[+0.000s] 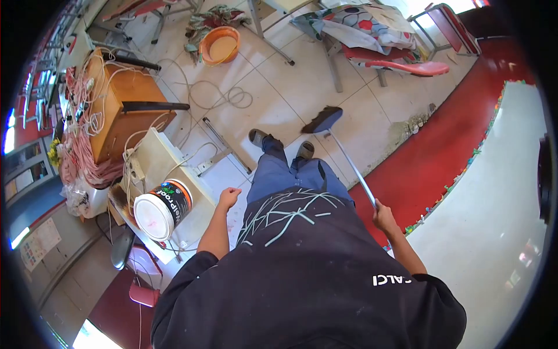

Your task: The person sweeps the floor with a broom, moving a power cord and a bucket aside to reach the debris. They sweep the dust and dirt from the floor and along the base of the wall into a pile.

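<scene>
My right hand (383, 217) is wrapped round the pale handle of a broom (354, 167), whose dark head (322, 120) rests on the tiled floor ahead of my feet. My left hand (230, 198) hangs at my left side with its fingers curled, and nothing shows in it. Nearest to that hand is a cream table (195, 200) bearing a white-lidded paint bucket (163, 208) with a black label. Cables lie around the bucket.
An orange basin (220, 46) stands on the floor beside a crumpled cloth (200, 23). A loose cable (237, 98) coils nearby. At left is a wooden desk (119, 99); a cloth-draped chair (401, 65) stands ahead. Rubble (414, 123) lies by the red wall (433, 131).
</scene>
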